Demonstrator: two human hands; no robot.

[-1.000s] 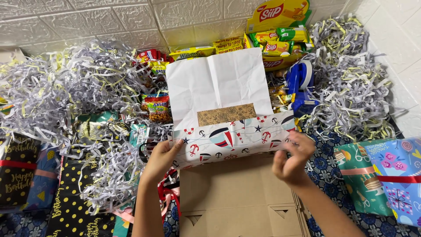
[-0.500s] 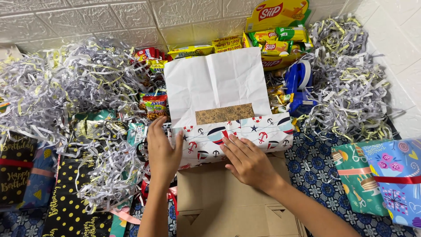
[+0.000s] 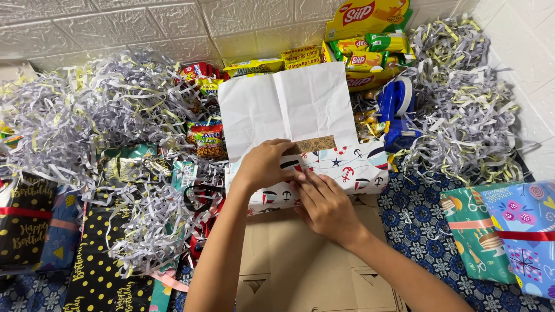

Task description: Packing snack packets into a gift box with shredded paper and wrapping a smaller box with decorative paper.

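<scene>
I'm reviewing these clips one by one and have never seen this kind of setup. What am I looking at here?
There is no machine: a person wears a camera on the head, looking down at their own bare hands. The left hand and right hand both press on a box being wrapped in anchor-patterned paper, its white flap standing up behind. It rests on flat brown cardboard. Around lie shredded paper, snack packets, a blue tape dispenser and wrapped gifts.

Patterned blue floor mat point(image 3: 416, 219) bears flattened cardboard point(image 3: 289, 260).
</scene>
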